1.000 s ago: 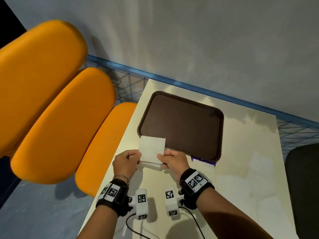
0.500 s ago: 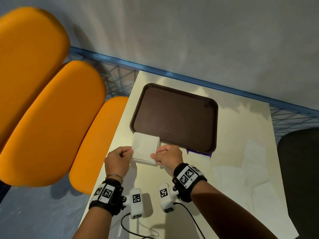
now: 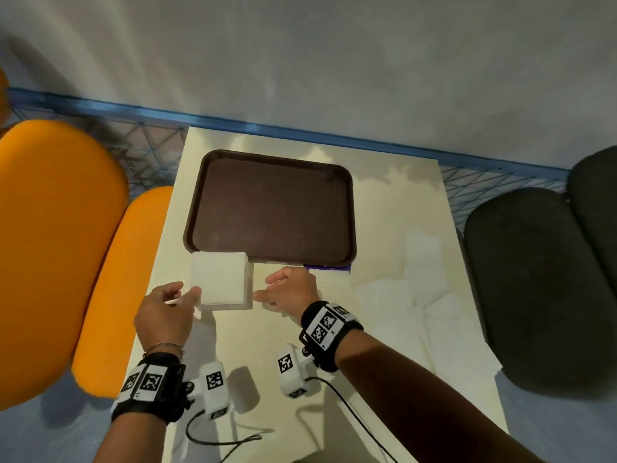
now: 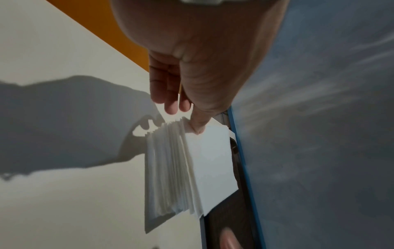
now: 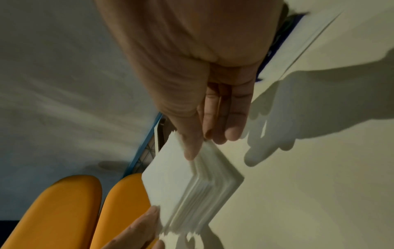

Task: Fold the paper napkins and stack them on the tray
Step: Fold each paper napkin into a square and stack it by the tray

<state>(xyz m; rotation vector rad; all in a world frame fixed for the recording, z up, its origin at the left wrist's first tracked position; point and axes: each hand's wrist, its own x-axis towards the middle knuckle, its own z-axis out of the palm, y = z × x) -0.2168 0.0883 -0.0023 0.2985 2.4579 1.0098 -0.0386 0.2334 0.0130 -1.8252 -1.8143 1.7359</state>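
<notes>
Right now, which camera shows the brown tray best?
The head view: the whole tray lies in sight on the table, nothing stacked on it. The left wrist shows only a dark sliver beyond the napkin stack; the right wrist barely shows it.

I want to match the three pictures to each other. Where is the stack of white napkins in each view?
Head: the napkin stack lies on the table, just below the brown tray's near left corner.
Left wrist: lower centre, under the left hand's thumb.
Right wrist: lower centre, under the right hand's thumb.
Shared landmark: the blue rail.
</notes>
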